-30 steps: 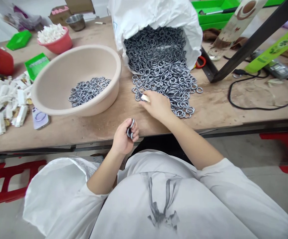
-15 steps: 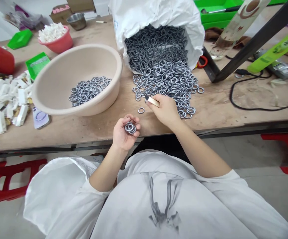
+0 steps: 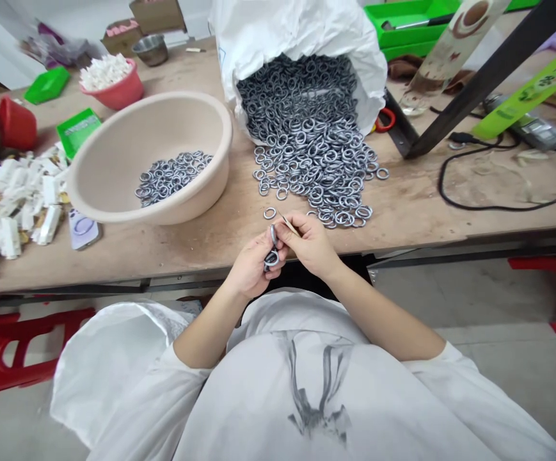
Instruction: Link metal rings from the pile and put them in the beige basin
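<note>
Head view, left grip [image 3: 253,267] clamped on rings [image 3: 272,258], right grip [image 3: 315,248] on slim tool [image 3: 290,225], by table edge [image 3: 172,266], room leftward

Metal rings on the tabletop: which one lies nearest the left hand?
The lone ring just beyond the left hand, on bare tabletop; the others lie farther off, in or beside the pile.

Honestly, nothing here is readable. The long, flat lime-green strip [image 3: 530,99] over on the right has what look like Chinese characters, but they're too blurry to make out. The small bright-green rectangular tray [image 3: 80,131] on the left shows some pale marks, maybe lettering, can't tell. The big crinkled white sack [image 3: 301,32], far side, has an illegible blue mark.
</note>
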`<state>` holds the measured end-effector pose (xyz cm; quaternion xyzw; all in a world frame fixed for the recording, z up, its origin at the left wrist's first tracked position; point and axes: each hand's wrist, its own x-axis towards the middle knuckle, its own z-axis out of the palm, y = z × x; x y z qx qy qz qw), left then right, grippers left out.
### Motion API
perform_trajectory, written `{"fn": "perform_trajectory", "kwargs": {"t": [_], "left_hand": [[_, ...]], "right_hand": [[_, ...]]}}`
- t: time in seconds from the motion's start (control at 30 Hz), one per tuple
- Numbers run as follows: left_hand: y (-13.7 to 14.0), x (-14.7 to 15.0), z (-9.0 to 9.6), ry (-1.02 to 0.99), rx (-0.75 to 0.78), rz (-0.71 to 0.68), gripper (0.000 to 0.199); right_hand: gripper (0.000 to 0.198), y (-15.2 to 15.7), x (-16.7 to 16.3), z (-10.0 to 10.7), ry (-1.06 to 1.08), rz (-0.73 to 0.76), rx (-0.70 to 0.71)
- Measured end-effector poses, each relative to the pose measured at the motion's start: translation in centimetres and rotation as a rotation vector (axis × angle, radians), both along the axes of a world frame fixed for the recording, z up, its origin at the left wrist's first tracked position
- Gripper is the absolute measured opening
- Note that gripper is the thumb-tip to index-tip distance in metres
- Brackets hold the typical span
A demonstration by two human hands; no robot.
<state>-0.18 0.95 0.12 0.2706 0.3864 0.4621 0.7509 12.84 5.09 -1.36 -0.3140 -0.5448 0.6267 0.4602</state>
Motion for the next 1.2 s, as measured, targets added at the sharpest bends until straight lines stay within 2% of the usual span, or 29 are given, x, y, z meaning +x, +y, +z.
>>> {"fn": "perform_trajectory", "kwargs": {"t": [0.1, 0.2, 0.33, 0.4, 0.5, 0.57, 0.67, 0.9, 0.97, 1.07, 1.13, 1.2], "left_hand": [[-0.1, 0.2, 0.0, -0.018, 0.012, 0.053, 0.047], [-0.3, 0.7, -0.1, 0.031, 0.031, 0.135, 0.044], [-0.6, 0.9, 0.0, 0.075, 0.035, 0.148, 0.044], [-0.6, 0.8, 0.2, 0.067, 0.040, 0.152, 0.044], [-0.5, 0.6, 0.3, 0.068, 0.048, 0.202, 0.041], [-0.5, 0.5, 0.2, 0.071, 0.038, 0.236, 0.039], [-0.5, 0.6, 0.2, 0.063, 0.013, 0.264, 0.038], [-0.8, 0.4, 0.4, 0.090, 0.019, 0.239, 0.034], [-1.3, 0.3, 0.6, 0.082, 0.054, 0.169, 0.039], [-1.9, 0.1, 1.0, 0.060, 0.093, 0.034, 0.044], [-1.9, -0.2, 1.1, 0.048, 0.081, 0.047, 0.044], [-1.6, -0.6, 1.0, 0.047, 0.046, 0.132, 0.040]], "right_hand": [[0.039, -0.2, 0.2, -0.1, -0.033, -0.072, 0.060], [0.038, -0.4, 0.3, -0.1, -0.145, -0.139, 0.226], [0.038, -0.5, 0.6, 0.2, -0.314, -0.076, 0.303], [0.045, -0.6, 0.9, 0.5, -0.408, -0.111, 0.346], [0.052, -1.0, 1.4, 0.9, -0.626, -0.184, 0.515], [0.054, -1.3, 1.6, 1.1, -0.746, -0.163, 0.610], [0.053, -1.6, 1.6, 1.3, -0.836, -0.137, 0.676], [0.047, -1.8, 1.6, 1.6, -0.843, -0.098, 0.670], [0.048, -1.1, 2.0, 1.4, -0.844, -0.120, 0.608], [0.049, 0.6, 2.5, 0.9, -0.926, -0.237, 0.455], [0.048, 1.9, 2.4, 0.5, -1.011, -0.283, 0.411], [0.040, 3.0, 1.5, 0.4, -1.088, -0.264, 0.465]]}}
